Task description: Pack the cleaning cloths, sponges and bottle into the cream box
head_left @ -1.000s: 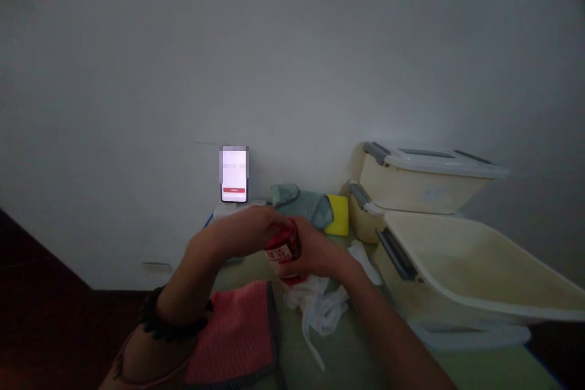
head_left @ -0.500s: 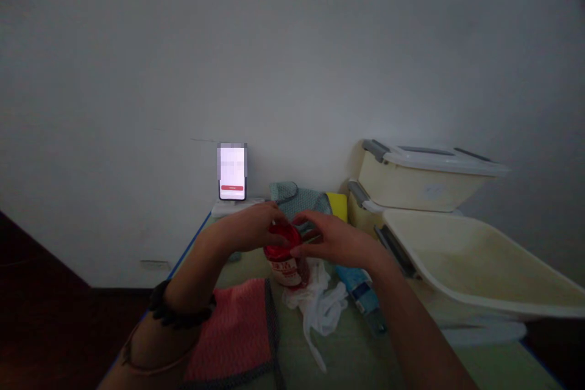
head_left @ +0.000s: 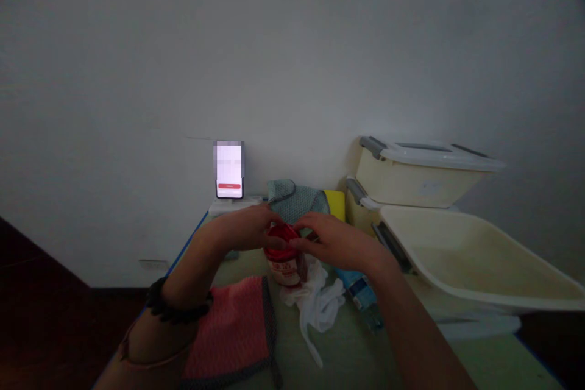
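A red jar (head_left: 284,271) with a pale label stands upright on the table, against a crumpled white plastic bag (head_left: 320,301). From the left, my left hand (head_left: 256,226) curls its fingers around the jar's red top. My right hand (head_left: 326,237) grips the same top from the right, thumb at the near side and fingers at the far side. Parts of the top are hidden by my fingers. A blue-labelled plastic bottle (head_left: 359,292) lies beside the bag, partly behind my right wrist. Nearer me on the left is a pink cloth (head_left: 233,326) with a grey border.
A lit phone (head_left: 230,170) leans on the wall on a white base (head_left: 217,206). Behind the jar are a grey-green cloth (head_left: 297,201) and a yellow item (head_left: 336,204). On the right stand an open cream bin (head_left: 484,256) and a lidded box (head_left: 411,180).
The jar, earlier tilted and held up between both hands, now stands on the table. My right hand has shifted from its side to its top. The blue-labelled bottle has come into sight.
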A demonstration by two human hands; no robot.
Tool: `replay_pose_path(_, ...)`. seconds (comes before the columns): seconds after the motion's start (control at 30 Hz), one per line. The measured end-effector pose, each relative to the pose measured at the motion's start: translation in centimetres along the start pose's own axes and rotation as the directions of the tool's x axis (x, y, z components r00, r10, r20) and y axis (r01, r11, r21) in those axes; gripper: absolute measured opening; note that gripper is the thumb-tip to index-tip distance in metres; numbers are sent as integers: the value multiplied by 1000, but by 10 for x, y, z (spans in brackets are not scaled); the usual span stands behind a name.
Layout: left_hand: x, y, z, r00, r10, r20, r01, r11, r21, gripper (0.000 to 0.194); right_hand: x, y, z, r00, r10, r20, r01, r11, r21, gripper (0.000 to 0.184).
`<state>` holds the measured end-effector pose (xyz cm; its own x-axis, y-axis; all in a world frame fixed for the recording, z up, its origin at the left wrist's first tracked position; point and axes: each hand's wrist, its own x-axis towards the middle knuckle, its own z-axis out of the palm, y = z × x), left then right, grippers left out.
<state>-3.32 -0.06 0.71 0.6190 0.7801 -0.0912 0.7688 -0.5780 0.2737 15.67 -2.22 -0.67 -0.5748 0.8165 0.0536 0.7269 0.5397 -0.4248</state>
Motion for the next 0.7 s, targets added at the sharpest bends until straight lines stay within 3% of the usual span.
replay_pose_path(0.1,0,0,0,999,-34,29,35,999,-26,34,2,-3,1,999,9,-36,-12,998,-63,25)
replay_pose_path(0.27,1,-1,1,1000,-2,19,3,1000,-22,30,7,-2,5,994,53,-95,-56,998,-27,21)
replay_pose_path(0.7,0,4,-2,998,-67,9,68,995,-75,33,7,-9,6,987,107,-117,-119,987,-107,20)
